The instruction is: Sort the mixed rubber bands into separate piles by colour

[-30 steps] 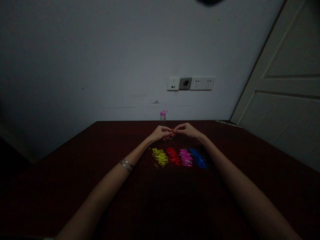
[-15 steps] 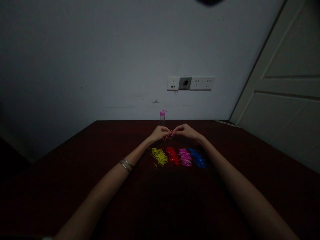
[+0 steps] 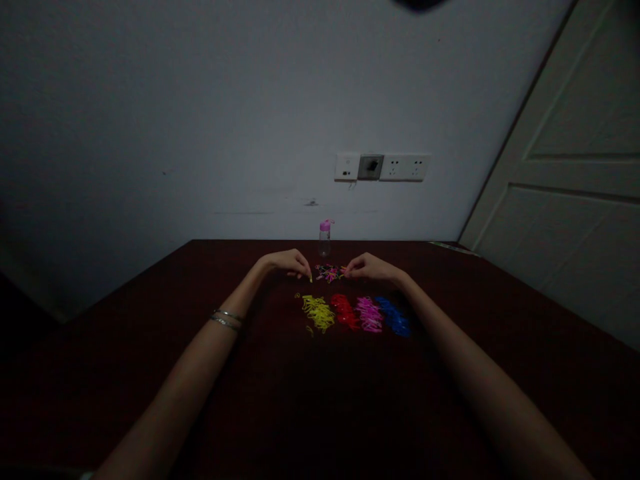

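My left hand [image 3: 291, 263] pinches a small yellow rubber band [image 3: 311, 279] just above the table, left of a mixed heap of coloured bands [image 3: 329, 273]. At the heap's right edge is my right hand [image 3: 369, 267], its fingertips closed on small coloured bands [image 3: 343, 270]; how many is too small to tell. Nearer to me lie four sorted piles side by side: yellow bands [image 3: 319, 313], red bands [image 3: 345, 312], pink bands [image 3: 369, 315] and blue bands [image 3: 393, 316]. A couple of stray yellow bands lie beside the yellow pile.
Behind the mixed heap stands a clear bottle [image 3: 325, 245] with a pink cap. The dark brown table [image 3: 320, 400] meets a pale wall [image 3: 250, 133] with sockets [image 3: 405, 168]. A panelled door [image 3: 575, 193] is at the right. The light is dim.
My left hand has drawn away from the heap to the left and now holds a yellow rubber band. My right hand has barely moved. The mixed heap and bottle show more fully.
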The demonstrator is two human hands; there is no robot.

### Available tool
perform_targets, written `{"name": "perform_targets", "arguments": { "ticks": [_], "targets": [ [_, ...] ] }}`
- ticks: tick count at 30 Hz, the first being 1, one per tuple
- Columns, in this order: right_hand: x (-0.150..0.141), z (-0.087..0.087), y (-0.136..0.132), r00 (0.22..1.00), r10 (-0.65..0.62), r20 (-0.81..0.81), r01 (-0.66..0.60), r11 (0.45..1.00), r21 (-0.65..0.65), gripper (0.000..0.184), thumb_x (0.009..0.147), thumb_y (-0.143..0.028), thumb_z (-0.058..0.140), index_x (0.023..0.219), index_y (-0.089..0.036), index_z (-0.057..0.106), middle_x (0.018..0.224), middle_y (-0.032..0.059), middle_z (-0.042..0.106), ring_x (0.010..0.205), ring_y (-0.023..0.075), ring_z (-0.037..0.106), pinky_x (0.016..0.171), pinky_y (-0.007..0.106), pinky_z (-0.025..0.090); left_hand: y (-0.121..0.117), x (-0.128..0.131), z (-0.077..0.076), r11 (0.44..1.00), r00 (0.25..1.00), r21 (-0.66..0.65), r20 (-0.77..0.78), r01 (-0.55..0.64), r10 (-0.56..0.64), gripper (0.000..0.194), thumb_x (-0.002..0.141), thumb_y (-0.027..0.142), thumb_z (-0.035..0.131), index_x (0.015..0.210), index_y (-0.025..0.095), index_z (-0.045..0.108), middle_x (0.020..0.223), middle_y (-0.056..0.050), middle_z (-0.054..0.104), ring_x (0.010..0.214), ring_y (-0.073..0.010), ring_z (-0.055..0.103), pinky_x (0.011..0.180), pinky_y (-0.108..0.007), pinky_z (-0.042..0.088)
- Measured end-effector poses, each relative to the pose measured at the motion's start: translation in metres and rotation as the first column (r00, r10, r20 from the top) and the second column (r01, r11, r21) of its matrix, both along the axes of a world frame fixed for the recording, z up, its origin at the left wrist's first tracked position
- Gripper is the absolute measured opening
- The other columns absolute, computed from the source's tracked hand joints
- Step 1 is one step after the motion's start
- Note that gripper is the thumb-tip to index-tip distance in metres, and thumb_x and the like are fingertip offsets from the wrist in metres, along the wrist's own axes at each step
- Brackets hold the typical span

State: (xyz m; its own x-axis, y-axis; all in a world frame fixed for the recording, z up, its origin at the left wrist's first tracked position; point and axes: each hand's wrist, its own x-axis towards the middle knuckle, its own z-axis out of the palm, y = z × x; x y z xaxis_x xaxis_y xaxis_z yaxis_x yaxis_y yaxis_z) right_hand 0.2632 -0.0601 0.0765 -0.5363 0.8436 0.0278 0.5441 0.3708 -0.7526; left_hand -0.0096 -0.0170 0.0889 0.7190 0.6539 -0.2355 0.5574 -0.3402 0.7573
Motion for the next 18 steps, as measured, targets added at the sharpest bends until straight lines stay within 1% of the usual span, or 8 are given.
{"name": "perform_targets", "arguments": {
  "ticks": [3, 6, 9, 12, 14, 16, 18],
  "targets": [
    [-0.002, -0.006, 0.001, 0.994, 0.101, 0.033, -0.098, 0.992, -0.08, 0.021, 0.062, -0.023, 0.058, 0.075, -0.012, 0.069, 0.066, 0.0036, 0.064, 0.054, 0.0092, 0.049, 0.05, 0.021, 0.036, -0.001, -0.006, -0.002, 0.994, 0.996, -0.11, -0.088, -0.006, -0.004, 0.016, 0.061, 0.024, 0.064, 0.072, 0.015, 0.07, 0.049, 0.0, 0.055, 0.036, -0.0045, 0.034, 0.036, -0.019, 0.022],
    [-0.006, -0.011, 0.002, 0.984, 0.162, 0.069, -0.153, 0.98, -0.124, 0.018, 0.06, -0.021, 0.06, 0.073, -0.012, 0.069, 0.065, 0.0033, 0.064, 0.055, 0.0096, 0.05, 0.052, 0.022, 0.037, -0.006, -0.001, -0.007, 0.978, 0.99, -0.206, -0.143, -0.031, 0.001, 0.013, 0.054, 0.023, 0.069, 0.065, 0.016, 0.07, 0.047, -0.002, 0.056, 0.035, -0.0054, 0.034, 0.035, -0.019, 0.021],
    [-0.009, -0.013, 0.002, 0.975, 0.204, 0.082, -0.187, 0.965, -0.184, 0.021, 0.058, -0.022, 0.064, 0.076, -0.013, 0.07, 0.068, 0.0033, 0.065, 0.06, 0.0116, 0.054, 0.056, 0.022, 0.04, -0.009, 0.004, -0.01, 0.973, 0.983, -0.231, -0.18, -0.02, -0.022, 0.015, 0.05, 0.026, 0.072, 0.062, 0.016, 0.07, 0.045, -0.003, 0.056, 0.034, -0.0053, 0.034, 0.034, -0.019, 0.019],
    [-0.009, -0.013, 0.0, 0.979, 0.189, 0.082, -0.167, 0.961, -0.219, 0.027, 0.057, -0.024, 0.067, 0.082, -0.014, 0.069, 0.067, 0.0028, 0.065, 0.059, 0.0116, 0.054, 0.054, 0.022, 0.04, -0.004, 0.003, -0.012, 0.988, 0.986, -0.15, -0.169, -0.031, 0.005, 0.015, 0.048, 0.027, 0.073, 0.058, 0.016, 0.069, 0.04, 0.0, 0.051, 0.033, -0.0048, 0.034, 0.035, -0.018, 0.018],
    [-0.006, -0.01, -0.001, 0.986, 0.154, 0.067, -0.138, 0.971, -0.197, 0.026, 0.059, -0.024, 0.065, 0.082, -0.013, 0.069, 0.067, 0.0028, 0.065, 0.057, 0.0109, 0.053, 0.053, 0.022, 0.039, 0.002, 0.0, -0.015, 0.996, 0.988, -0.072, -0.149, -0.049, 0.037, 0.013, 0.049, 0.026, 0.072, 0.056, 0.016, 0.068, 0.038, 0.002, 0.049, 0.035, -0.0048, 0.036, 0.036, -0.018, 0.021],
    [0.001, -0.006, -0.002, 0.992, 0.121, 0.032, -0.115, 0.982, -0.152, 0.022, 0.062, -0.024, 0.062, 0.08, -0.013, 0.07, 0.069, 0.0035, 0.065, 0.059, 0.011, 0.053, 0.055, 0.023, 0.041, 0.008, -0.002, -0.017, 0.996, 0.988, 0.032, -0.131, -0.083, 0.086, 0.011, 0.052, 0.025, 0.069, 0.057, 0.015, 0.068, 0.04, 0.002, 0.051, 0.038, -0.0055, 0.039, 0.039, -0.018, 0.025],
    [0.009, -0.001, -0.001, 0.997, 0.081, 0.004, -0.08, 0.992, -0.098, 0.021, 0.064, -0.024, 0.059, 0.079, -0.014, 0.07, 0.073, 0.0043, 0.066, 0.063, 0.0117, 0.055, 0.06, 0.023, 0.042, 0.012, -0.001, -0.02, 0.972, 0.981, 0.18, -0.094, -0.154, 0.172, 0.011, 0.055, 0.023, 0.065, 0.059, 0.014, 0.067, 0.046, 0.001, 0.055, 0.043, -0.0069, 0.044, 0.043, -0.018, 0.029]
  ]
}}
